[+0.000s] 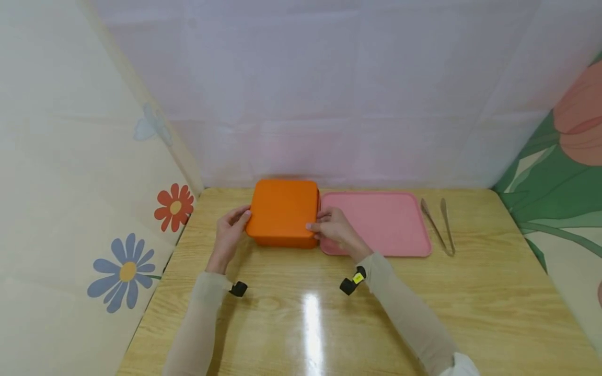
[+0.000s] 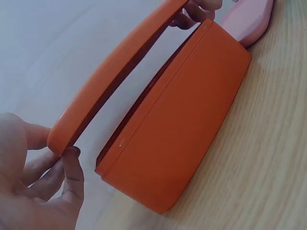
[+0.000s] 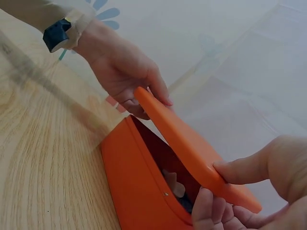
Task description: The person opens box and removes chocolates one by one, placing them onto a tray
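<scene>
On the wooden table (image 1: pixel 301 313), the left hand (image 1: pixel 229 235) and right hand (image 1: pixel 336 228) each pinch an end of the orange lid (image 1: pixel 282 209), fingers curled round its edge to keep it level, raised just above the orange box (image 2: pixel 182 124). Contents glimpsed inside are too shadowed to identify; beyond lie a pink tray (image 1: pixel 381 222) and metal tongs (image 1: pixel 439 224)

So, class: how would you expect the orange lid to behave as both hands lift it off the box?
The orange lid probably stays stiff: it spans both hands unbent. It seems light, since the fingertips alone raise its edge. Its smooth surface may slip in a loose grip.
</scene>
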A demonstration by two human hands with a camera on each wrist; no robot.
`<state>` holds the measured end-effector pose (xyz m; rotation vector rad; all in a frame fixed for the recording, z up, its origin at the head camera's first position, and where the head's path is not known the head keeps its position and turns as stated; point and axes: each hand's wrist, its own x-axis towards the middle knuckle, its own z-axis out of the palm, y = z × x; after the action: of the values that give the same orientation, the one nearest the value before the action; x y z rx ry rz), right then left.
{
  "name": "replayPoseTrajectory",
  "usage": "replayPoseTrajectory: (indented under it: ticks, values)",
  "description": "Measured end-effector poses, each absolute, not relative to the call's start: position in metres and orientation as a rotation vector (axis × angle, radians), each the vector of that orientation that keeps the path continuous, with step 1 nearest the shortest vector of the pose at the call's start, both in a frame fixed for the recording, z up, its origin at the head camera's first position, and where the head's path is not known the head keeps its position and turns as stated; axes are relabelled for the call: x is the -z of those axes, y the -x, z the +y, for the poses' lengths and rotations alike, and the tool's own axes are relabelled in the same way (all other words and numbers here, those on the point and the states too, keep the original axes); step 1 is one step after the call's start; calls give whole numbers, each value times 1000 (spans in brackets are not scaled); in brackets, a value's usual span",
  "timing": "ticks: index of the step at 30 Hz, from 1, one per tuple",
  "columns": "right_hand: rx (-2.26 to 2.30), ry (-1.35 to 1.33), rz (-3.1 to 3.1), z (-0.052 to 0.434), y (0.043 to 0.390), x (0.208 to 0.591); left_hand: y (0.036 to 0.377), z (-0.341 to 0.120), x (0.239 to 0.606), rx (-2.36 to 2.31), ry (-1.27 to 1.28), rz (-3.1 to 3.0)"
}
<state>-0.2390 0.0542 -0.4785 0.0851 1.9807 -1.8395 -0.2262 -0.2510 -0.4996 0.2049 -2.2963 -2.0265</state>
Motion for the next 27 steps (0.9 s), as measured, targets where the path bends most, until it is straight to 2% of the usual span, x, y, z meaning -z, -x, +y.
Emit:
replayPoseTrajectory:
  ticks: [18, 27]
  values:
    - [1966, 12, 1961, 61, 225, 475, 218, -254, 498, 2134, -142, -2229]
    - [2004, 8, 1935, 62, 223, 480, 215, -255, 502, 2118, -195, -2259]
